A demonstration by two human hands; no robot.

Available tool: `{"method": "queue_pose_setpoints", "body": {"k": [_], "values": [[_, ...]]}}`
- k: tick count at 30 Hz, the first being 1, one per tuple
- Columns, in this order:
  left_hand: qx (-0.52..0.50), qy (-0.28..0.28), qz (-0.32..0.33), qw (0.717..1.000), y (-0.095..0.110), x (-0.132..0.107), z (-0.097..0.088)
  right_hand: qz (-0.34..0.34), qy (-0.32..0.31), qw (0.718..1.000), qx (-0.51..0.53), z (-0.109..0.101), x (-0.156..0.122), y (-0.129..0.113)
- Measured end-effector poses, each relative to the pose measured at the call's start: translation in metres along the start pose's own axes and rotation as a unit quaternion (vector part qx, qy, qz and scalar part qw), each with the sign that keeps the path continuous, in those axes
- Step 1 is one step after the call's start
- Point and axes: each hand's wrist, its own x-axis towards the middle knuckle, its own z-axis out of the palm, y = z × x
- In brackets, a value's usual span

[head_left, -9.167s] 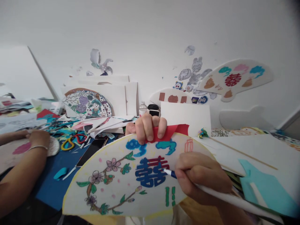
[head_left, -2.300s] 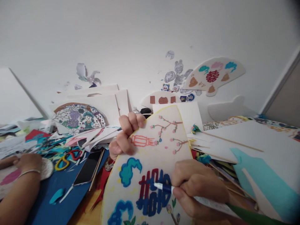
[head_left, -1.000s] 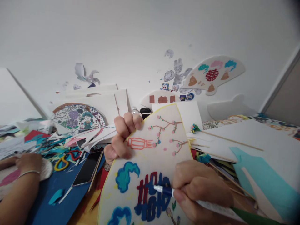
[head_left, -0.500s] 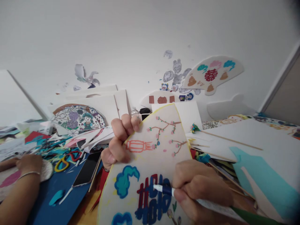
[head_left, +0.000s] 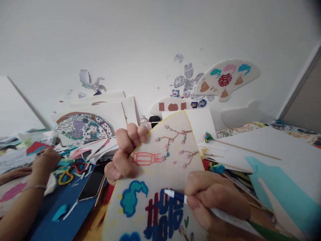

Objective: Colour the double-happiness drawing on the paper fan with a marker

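Note:
My left hand (head_left: 127,150) grips the upper left edge of a white fan-shaped board (head_left: 155,177) with a yellow border. Painted on it are pink blossom branches, a red lantern outline and teal clouds edged in blue. Lower down is a large red character (head_left: 151,211), much of it covered in dark blue. My right hand (head_left: 215,197) pinches a white and navy marker (head_left: 175,194), whose white tip touches the top of the character. The board's lower part runs out of view.
A co-worker's hand (head_left: 45,164) reaches in at left. Nearby lie scissors (head_left: 66,176), a phone (head_left: 92,182) and blue card (head_left: 67,204). Paper scraps, sticks (head_left: 248,149) and teal paper (head_left: 281,194) cover the right. Decorated fans (head_left: 82,129) and white boards lean on the wall.
The marker tip has moved slightly up along the character, and blue now covers red at its top middle. The board has shifted slightly left. The co-worker's hand has risen to the right.

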Motion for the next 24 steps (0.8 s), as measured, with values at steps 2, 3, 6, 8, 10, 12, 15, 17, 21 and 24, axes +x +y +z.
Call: {"method": "queue_pose_setpoints", "body": {"k": [2,3,6,8,10,12,15,17,21,24], "values": [[-0.013,0.001,0.022,1.0,-0.001,0.0017,0.0006,0.005,-0.001,1.0,0.0,-0.0005,-0.0001,-0.0004],[-0.019,-0.001,0.016,1.0,-0.0009,0.0023,0.0004,0.01,-0.01,1.0,-0.001,-0.0006,-0.0003,-0.0006],[-0.024,-0.011,-0.042,0.999,0.0009,0.0024,-0.0007,0.006,-0.016,1.0,0.0,-0.0008,-0.0013,-0.0005],[-0.026,-0.01,-0.039,0.999,0.001,0.0015,-0.0015,0.001,-0.006,1.0,0.01,-0.0013,-0.0015,-0.0002],[-0.037,-0.014,-0.005,0.999,-0.0007,0.0003,-0.0022,0.001,-0.009,1.0,0.022,-0.0024,-0.001,-0.0003],[-0.037,-0.019,0.008,0.999,-0.0031,-0.0004,-0.0029,0.001,-0.028,0.999,0.024,-0.0038,-0.0001,-0.001],[-0.034,-0.03,0.017,0.999,-0.0044,-0.0006,-0.0042,0.009,-0.026,1.0,0.013,-0.0043,0.0,-0.0019],[-0.047,-0.039,0.025,0.998,-0.0037,-0.0005,-0.0052,0.009,-0.017,1.0,0.015,-0.0034,-0.0014,-0.0018],[-0.05,-0.046,-0.001,0.998,-0.0026,-0.0019,-0.0067,0.018,-0.008,1.0,0.004,-0.0018,-0.0044,-0.0005],[-0.083,-0.052,0.008,0.995,-0.0036,-0.0028,-0.0072,0.006,-0.013,1.0,0.008,-0.0014,-0.0037,0.0003]]}}
